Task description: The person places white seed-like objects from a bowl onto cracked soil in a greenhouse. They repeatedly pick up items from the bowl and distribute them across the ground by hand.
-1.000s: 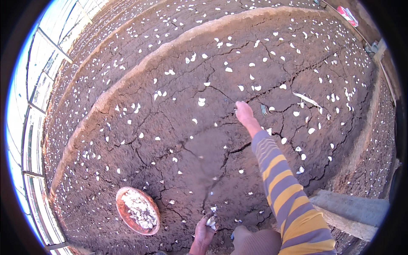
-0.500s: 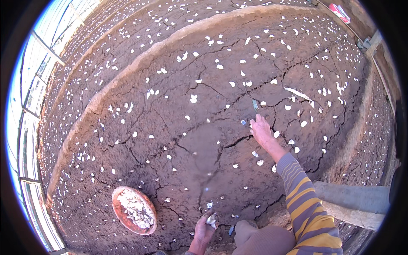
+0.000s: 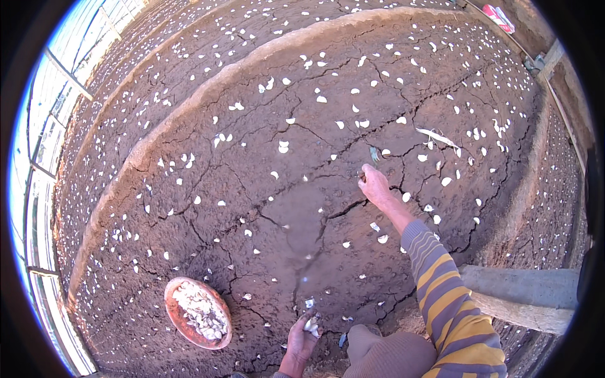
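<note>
Garlic cloves (image 3: 321, 99) lie scattered over cracked brown soil (image 3: 353, 277). My left hand (image 3: 302, 340), low in the picture, is closed around a few whitish garlic cloves (image 3: 311, 326). Stretched out ahead, my right hand (image 3: 380, 189) is close to the ground with its fingertips pinched together; what they hold, if anything, is hidden. A bluish-green scrap (image 3: 374, 154) lies just beyond those fingertips. To the left of my left hand, a reddish bowl (image 3: 178, 317) full of cloves rests on the soil.
A raised earth ridge (image 3: 189, 104) curves along the far and left side. Beside my right sleeve is a grey beam (image 3: 529, 286). A pale dry stalk (image 3: 438, 137) lies past my right hand. A red and white packet (image 3: 498, 19) sits at the far right.
My right hand has drawn slightly left and its fingers have closed together. A small bluish bit that lay beside its fingertips no longer shows. My left hand still holds its cloves.
</note>
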Motion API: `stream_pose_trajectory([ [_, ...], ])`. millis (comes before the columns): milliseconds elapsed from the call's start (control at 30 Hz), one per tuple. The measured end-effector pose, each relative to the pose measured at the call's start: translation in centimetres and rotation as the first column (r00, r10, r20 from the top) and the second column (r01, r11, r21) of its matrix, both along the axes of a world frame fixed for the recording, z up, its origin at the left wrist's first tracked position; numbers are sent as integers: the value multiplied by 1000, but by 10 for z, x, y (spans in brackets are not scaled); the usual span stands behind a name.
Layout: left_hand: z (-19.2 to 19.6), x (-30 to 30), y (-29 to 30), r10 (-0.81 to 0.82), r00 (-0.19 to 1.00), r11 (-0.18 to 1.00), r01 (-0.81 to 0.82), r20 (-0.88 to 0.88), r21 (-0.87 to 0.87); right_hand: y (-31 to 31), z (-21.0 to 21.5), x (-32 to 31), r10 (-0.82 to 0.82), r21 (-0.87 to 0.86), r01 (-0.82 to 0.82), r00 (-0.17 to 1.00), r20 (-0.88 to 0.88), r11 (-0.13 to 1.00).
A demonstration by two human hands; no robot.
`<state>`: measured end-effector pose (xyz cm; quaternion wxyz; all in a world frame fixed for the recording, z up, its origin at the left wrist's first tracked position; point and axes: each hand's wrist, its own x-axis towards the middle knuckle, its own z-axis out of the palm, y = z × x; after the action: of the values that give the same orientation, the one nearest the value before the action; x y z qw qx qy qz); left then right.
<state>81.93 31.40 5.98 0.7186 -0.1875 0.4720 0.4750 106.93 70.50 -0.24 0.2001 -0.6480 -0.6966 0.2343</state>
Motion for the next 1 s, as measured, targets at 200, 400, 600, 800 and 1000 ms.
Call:
stream_pose_trajectory([
  [200, -2, 0, 3, -25, 1000, 1000, 25, -11, -15, -10, 0, -6, 92, 71, -95, 995, 47, 993],
  [400, -7, 6, 4, -6, 1000, 999, 6, 5, -43, -15, -18, -2, 131, 160, -139, 989, 62, 977],
  [600, 4, 16, 17, -42, 999, 998, 42, -11, -38, -15, -20, -13, 255, 150, -319, 906, 339, 936],
  [800, 10, 15, 19, -70, 997, 998, 70, -23, 2, -6, -4, 2, 293, 42, -331, 882, 369, 943],
  [1000, -7, 2, -3, -36, 999, 998, 34, 30, 49, -39, -2, 47, -51, 92, 13, 904, 424, 996],
])
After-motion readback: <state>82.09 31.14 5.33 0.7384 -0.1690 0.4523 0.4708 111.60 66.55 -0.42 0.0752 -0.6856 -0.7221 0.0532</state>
